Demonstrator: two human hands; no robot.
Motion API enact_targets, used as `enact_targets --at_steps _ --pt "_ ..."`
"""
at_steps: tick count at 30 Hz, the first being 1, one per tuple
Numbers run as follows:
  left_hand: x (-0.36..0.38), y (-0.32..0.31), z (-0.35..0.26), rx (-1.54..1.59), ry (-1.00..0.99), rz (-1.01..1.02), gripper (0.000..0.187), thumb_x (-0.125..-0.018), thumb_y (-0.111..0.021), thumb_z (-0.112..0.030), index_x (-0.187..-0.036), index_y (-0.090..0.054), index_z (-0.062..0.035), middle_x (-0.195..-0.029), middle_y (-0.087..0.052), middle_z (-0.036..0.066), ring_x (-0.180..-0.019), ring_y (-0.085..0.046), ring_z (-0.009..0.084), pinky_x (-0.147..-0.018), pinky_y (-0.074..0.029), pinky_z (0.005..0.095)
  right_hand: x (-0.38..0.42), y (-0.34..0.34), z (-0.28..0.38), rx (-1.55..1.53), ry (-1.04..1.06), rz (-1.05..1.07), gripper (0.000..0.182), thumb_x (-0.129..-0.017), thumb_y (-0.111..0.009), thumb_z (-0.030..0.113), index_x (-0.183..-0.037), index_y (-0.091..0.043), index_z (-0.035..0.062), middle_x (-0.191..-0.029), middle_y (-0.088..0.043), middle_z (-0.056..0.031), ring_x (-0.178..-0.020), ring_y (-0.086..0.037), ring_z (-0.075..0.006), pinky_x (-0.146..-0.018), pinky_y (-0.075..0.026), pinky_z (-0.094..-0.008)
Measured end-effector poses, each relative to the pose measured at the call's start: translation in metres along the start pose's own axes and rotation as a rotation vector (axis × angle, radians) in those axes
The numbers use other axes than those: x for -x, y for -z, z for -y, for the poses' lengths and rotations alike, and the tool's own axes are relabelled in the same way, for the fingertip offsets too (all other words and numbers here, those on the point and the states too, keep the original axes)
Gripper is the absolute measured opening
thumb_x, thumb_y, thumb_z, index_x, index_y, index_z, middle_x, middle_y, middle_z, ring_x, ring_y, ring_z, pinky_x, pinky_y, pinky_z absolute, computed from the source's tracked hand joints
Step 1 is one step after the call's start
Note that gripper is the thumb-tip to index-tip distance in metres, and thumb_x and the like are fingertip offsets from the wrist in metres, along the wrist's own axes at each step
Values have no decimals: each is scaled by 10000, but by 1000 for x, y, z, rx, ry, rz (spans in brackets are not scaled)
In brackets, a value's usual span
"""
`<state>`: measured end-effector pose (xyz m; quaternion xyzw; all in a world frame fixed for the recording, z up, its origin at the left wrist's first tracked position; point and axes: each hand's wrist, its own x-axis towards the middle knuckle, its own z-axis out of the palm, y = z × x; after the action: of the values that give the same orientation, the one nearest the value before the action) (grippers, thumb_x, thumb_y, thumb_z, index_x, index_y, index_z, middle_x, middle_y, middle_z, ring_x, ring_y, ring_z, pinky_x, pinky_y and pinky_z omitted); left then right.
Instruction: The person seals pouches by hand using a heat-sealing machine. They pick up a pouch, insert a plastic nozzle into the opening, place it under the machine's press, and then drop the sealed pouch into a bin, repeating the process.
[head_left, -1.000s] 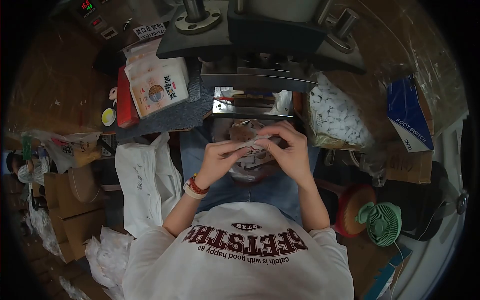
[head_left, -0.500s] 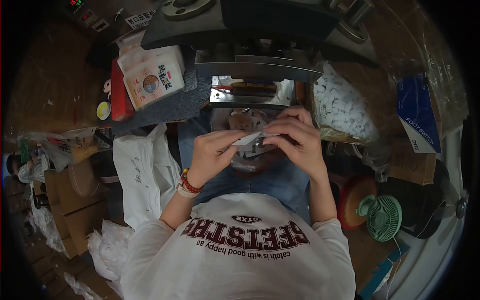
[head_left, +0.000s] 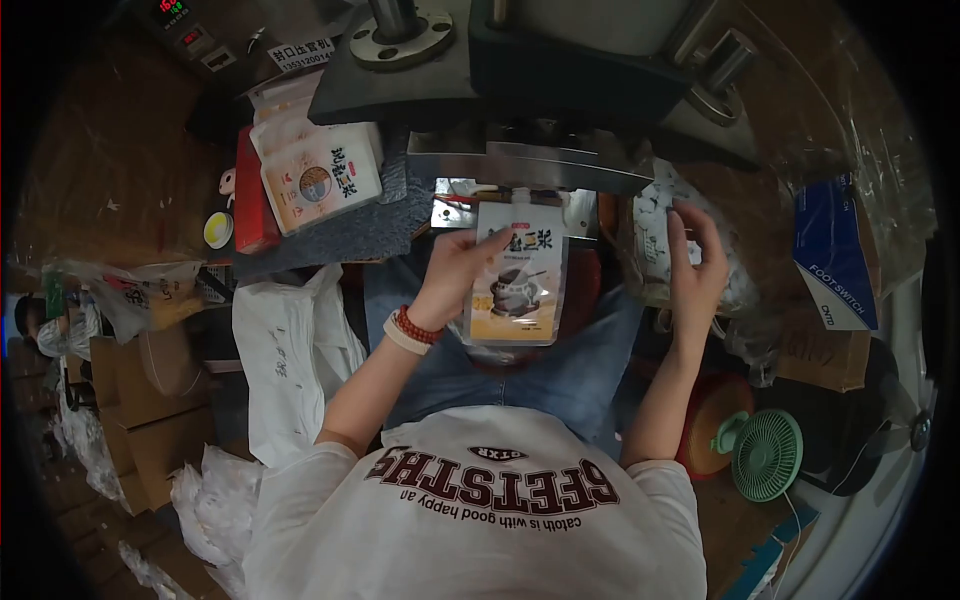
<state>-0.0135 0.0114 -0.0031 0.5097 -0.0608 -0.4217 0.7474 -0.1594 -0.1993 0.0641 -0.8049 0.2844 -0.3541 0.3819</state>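
Observation:
A printed pouch with a pale spout (head_left: 517, 290) hangs in front of the machine, its picture side facing me. My left hand (head_left: 460, 272) grips the pouch by its left edge, thumb across the front. The spout end points up at the metal jaw (head_left: 530, 165) of the press. Over at the bag of small white pieces (head_left: 655, 240), my right hand (head_left: 698, 255) has its fingers curled but apart, with nothing visible between them. A stack of similar pouches (head_left: 322, 178) lies on the dark cloth at the left.
A red box (head_left: 255, 190) stands beside the stack, near a round yellow-and-white item (head_left: 217, 229). On the right are a blue foot switch box (head_left: 835, 255) and a green fan (head_left: 767, 455). White sacking (head_left: 285, 350) lies at the left.
Both hands were together at the pouch's spout end. The pouch now faces me flat in my left hand, while my right hand has let go and moved right to the bag of white pieces.

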Motion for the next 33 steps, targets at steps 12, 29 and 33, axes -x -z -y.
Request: enact_targets --at_steps 12,29,33 --pt "-14 56 -44 -887 -385 -351 471 -853 -666 -329 -1193 -593 -12 -1131 -647 135 -1055 -606 299 -898 -468 421 -11 -14 -46 570 333 271 214 -813 -597 48 -1020 -621 1 -1009 -611 -162 -932 -539 -355 -822 -451 -414" --pt "78 45 -29 -1086 -858 -290 435 -636 -545 93 -1013 -696 -64 -983 -697 101 -928 -670 256 -795 -530 334 60 -55 53 -657 143 559 178 -865 -628 26 -1041 -606 11 -1002 -639 -74 -772 -593 -119 -696 -505 -262" --pt "92 21 -40 -1402 -1035 -185 472 -616 -577 64 -1048 -680 -95 -1012 -692 69 -942 -664 244 -794 -538 331 57 -58 61 -174 648 531 294 -782 -688 65 -1068 -631 28 -988 -623 -111 -796 -611 -246 -714 -511 -318"
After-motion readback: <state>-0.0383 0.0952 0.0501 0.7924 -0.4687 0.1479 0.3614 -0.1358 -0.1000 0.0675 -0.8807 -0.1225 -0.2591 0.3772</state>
